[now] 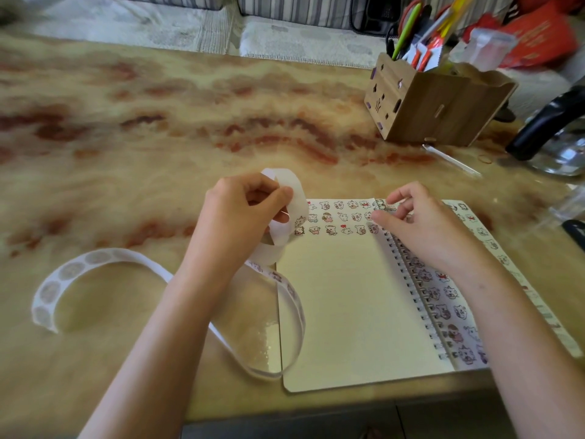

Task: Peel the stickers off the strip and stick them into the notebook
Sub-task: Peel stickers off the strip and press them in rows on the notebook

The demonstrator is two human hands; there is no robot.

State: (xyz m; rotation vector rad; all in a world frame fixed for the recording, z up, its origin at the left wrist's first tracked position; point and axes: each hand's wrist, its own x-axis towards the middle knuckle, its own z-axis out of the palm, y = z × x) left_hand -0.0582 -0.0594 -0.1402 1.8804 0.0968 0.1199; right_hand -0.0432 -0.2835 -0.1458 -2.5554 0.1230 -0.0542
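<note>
Spiral notebook [348,312], open on the marble-patterned table [158,122], near right. Rows of small cartoon-animal stickers [335,217] line the page's far edge, any lettering too small to read. Sticker strip [95,258] loops left of the notebook, clamped in the curled fingers of the left hand [243,210]. Right hand [424,223] has its fingers bent at a sticker by the spiral; pinching or pressing, cannot tell. Wooden pen holder [443,112], far right.
</note>
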